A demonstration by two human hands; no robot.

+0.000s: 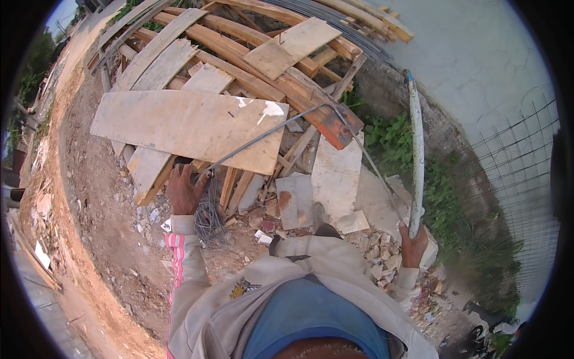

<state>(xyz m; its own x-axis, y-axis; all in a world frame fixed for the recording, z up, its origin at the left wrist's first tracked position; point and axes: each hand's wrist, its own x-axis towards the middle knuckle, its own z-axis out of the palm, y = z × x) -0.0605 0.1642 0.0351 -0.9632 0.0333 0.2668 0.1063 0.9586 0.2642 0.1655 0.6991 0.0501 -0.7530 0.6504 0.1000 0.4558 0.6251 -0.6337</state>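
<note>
We start with the pile [239, 76] of planks and beams, which fills the upper view; off to the right is a wire mesh [520, 155], not in use as far as we see. One heavy beam [342, 128] ends in orange, and a wide board [185, 122] lies across the pile to its left. Rubble [382, 254] lies near the right hand.

The rod [263, 137] is the piece in work: it runs from the left hand up over the board to the beam's orange end, then turns and drops to the right hand. The pipe [415, 143], white and slightly curved, stands up from the right hand. The wires [209, 215] sit in a loose bunch just below the left hand – touching or not, we can't tell.

Left hand [186, 190]: fingers curled, grasping the rod near its end. Right hand [413, 245]: clenched around the pipe's lower end. The rod's other end meets that hand, but the view is small there, so whether it is gripped too, or only runs beside the pipe, we can't say.

Progress, our judgement – partway. Done: one clear bend, at the beam's end. Left: both legs look nearly straight, no second bend shows, and the rod has not been let go or set down.
</note>
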